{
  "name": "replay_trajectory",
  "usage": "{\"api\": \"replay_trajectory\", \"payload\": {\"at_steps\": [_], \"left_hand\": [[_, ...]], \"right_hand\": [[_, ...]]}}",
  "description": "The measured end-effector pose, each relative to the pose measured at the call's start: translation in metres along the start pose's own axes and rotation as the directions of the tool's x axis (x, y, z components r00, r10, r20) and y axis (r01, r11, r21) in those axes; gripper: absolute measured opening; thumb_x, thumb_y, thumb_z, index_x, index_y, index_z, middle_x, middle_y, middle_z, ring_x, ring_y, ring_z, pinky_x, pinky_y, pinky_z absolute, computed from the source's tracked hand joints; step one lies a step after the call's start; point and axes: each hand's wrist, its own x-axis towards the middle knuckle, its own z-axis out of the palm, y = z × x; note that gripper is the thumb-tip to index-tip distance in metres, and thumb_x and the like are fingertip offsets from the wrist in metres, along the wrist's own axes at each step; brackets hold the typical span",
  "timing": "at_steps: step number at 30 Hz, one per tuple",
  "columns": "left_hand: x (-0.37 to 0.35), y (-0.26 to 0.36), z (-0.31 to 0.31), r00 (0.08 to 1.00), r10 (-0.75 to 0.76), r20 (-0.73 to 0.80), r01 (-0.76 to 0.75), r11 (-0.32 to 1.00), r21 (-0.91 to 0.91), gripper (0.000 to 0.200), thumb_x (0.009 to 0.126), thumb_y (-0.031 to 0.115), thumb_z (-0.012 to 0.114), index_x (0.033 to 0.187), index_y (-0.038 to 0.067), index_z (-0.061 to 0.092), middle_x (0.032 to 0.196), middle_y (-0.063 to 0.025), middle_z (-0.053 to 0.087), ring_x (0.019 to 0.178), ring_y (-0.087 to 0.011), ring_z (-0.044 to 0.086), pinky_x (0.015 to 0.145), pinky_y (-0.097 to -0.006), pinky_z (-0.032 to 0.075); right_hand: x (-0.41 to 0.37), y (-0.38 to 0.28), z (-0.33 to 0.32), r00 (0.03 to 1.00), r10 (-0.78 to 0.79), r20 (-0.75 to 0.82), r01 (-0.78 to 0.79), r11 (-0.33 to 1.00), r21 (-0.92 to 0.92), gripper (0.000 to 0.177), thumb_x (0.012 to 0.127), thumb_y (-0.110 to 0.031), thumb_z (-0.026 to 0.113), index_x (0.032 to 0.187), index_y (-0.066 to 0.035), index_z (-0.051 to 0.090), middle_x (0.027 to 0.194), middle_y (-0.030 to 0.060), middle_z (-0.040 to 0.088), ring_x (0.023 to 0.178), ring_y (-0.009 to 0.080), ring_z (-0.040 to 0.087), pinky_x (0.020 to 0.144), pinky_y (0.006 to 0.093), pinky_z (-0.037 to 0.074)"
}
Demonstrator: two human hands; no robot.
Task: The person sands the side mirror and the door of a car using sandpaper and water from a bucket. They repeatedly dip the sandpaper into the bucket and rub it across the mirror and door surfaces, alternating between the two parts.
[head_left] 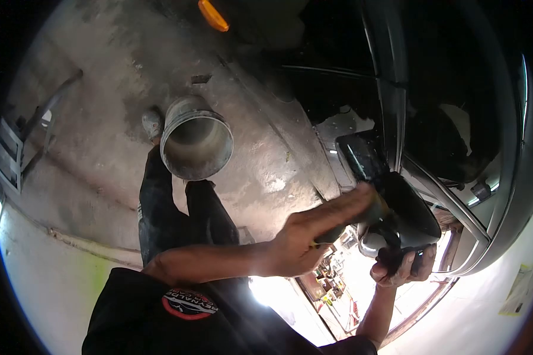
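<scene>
A dark car side mirror (411, 216) juts out from the door (456, 118) at the right. My left hand (311, 236) reaches across from the left. It grips a small tool with a dark green handle (333, 235), and the forefinger lies stretched along it toward the mirror's base. The tool's tip is hidden behind the finger and the mirror housing. My right hand (404, 266) comes up from below and its fingers wrap the mirror's lower edge.
A grey metal bucket (195, 139) stands on the concrete floor (100, 118) by my shoe (152, 123). My dark trouser legs (172, 213) and black shirt with a red badge (189, 305) fill the lower left. An orange marker lamp (213, 15) sits on the car at the top.
</scene>
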Motion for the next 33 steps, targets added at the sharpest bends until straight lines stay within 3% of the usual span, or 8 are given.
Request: {"api": "replay_trajectory", "payload": {"at_steps": [2, 5, 13, 18, 26, 29, 30, 33], "left_hand": [[-0.011, -0.001, 0.009, 0.998, 0.059, -0.021, -0.059, 0.998, 0.000, 0.085, 0.079, -0.020, 0.053, 0.159, 0.000, 0.032, 0.167, -0.0240, 0.024, 0.155, -0.0372, 0.023, 0.127, -0.0491, 0.023], [-0.036, -0.024, 0.055, 0.993, 0.116, 0.020, -0.117, 0.991, 0.058, 0.083, 0.085, -0.014, 0.058, 0.160, -0.004, 0.025, 0.170, -0.0260, 0.011, 0.158, -0.0401, 0.010, 0.129, -0.0510, 0.016], [-0.034, -0.022, 0.057, 0.988, 0.094, -0.122, -0.101, 0.993, -0.057, 0.074, 0.085, -0.019, 0.048, 0.156, -0.008, 0.033, 0.167, -0.0269, 0.023, 0.156, -0.0381, 0.020, 0.128, -0.0495, 0.020], [-0.021, -0.052, 0.052, 0.960, 0.218, -0.174, -0.240, 0.963, -0.120, 0.065, 0.096, -0.005, 0.057, 0.158, 0.002, 0.036, 0.167, -0.0218, 0.026, 0.157, -0.0343, 0.018, 0.129, -0.0461, 0.018], [-0.034, -0.087, 0.100, 0.824, 0.421, -0.379, -0.448, 0.894, 0.019, 0.063, 0.100, 0.003, 0.058, 0.158, 0.001, 0.034, 0.168, -0.0201, 0.024, 0.157, -0.0321, 0.020, 0.128, -0.0450, 0.021], [-0.012, -0.086, 0.079, 0.881, 0.318, -0.351, -0.433, 0.841, -0.325, 0.055, 0.104, 0.005, 0.052, 0.157, -0.001, 0.037, 0.168, -0.0199, 0.024, 0.157, -0.0311, 0.020, 0.127, -0.0439, 0.023], [-0.024, -0.080, 0.086, 0.893, 0.228, -0.387, -0.365, 0.871, -0.329, 0.048, 0.107, 0.006, 0.047, 0.154, -0.003, 0.040, 0.166, -0.0201, 0.030, 0.156, -0.0307, 0.024, 0.126, -0.0429, 0.024], [-0.046, -0.091, 0.113, 0.826, 0.316, -0.468, -0.441, 0.878, -0.185, 0.047, 0.108, 0.008, 0.045, 0.154, -0.003, 0.041, 0.164, -0.0211, 0.034, 0.155, -0.0310, 0.026, 0.127, -0.0417, 0.023]], "right_hand": [[0.005, 0.000, -0.001, 1.000, -0.011, -0.004, 0.011, 1.000, -0.005, 0.070, 0.103, -0.070, 0.032, 0.149, -0.020, 0.050, 0.144, 0.0160, 0.042, 0.143, 0.0372, 0.039, 0.114, 0.0568, 0.044], [0.001, 0.005, 0.000, 0.996, -0.092, -0.007, 0.092, 0.995, 0.028, 0.073, 0.107, -0.063, 0.030, 0.149, -0.006, 0.049, 0.147, 0.0270, 0.040, 0.140, 0.0427, 0.042, 0.113, 0.0573, 0.040], [0.003, 0.003, -0.004, 0.996, -0.092, -0.003, 0.092, 0.995, -0.030, 0.084, 0.104, -0.071, 0.026, 0.147, -0.004, 0.053, 0.142, 0.0304, 0.043, 0.137, 0.0443, 0.046, 0.108, 0.0606, 0.043], [0.003, 0.000, 0.003, 0.997, -0.063, -0.043, 0.064, 0.998, 0.010, 0.090, 0.102, -0.074, 0.021, 0.146, -0.002, 0.054, 0.144, 0.0283, 0.046, 0.135, 0.0432, 0.049, 0.107, 0.0553, 0.046], [0.006, -0.003, -0.001, 0.996, -0.081, -0.038, 0.080, 0.997, -0.013, 0.097, 0.099, -0.079, 0.020, 0.146, -0.001, 0.055, 0.146, 0.0261, 0.047, 0.135, 0.0407, 0.049, 0.109, 0.0522, 0.042], [0.008, -0.004, 0.000, 0.994, -0.099, -0.051, 0.099, 0.995, -0.017, 0.099, 0.098, -0.081, 0.021, 0.146, -0.002, 0.055, 0.146, 0.0252, 0.047, 0.135, 0.0393, 0.049, 0.109, 0.0521, 0.042], [0.009, -0.004, 0.001, 0.993, -0.099, -0.056, 0.098, 0.995, -0.017, 0.099, 0.097, -0.081, 0.021, 0.146, -0.002, 0.056, 0.146, 0.0249, 0.047, 0.135, 0.0388, 0.049, 0.110, 0.0520, 0.042], [0.007, -0.001, 0.001, 0.993, -0.108, -0.044, 0.107, 0.994, -0.031, 0.098, 0.098, -0.079, 0.018, 0.148, -0.003, 0.053, 0.146, 0.0260, 0.045, 0.135, 0.0404, 0.049, 0.110, 0.0527, 0.042]]}}
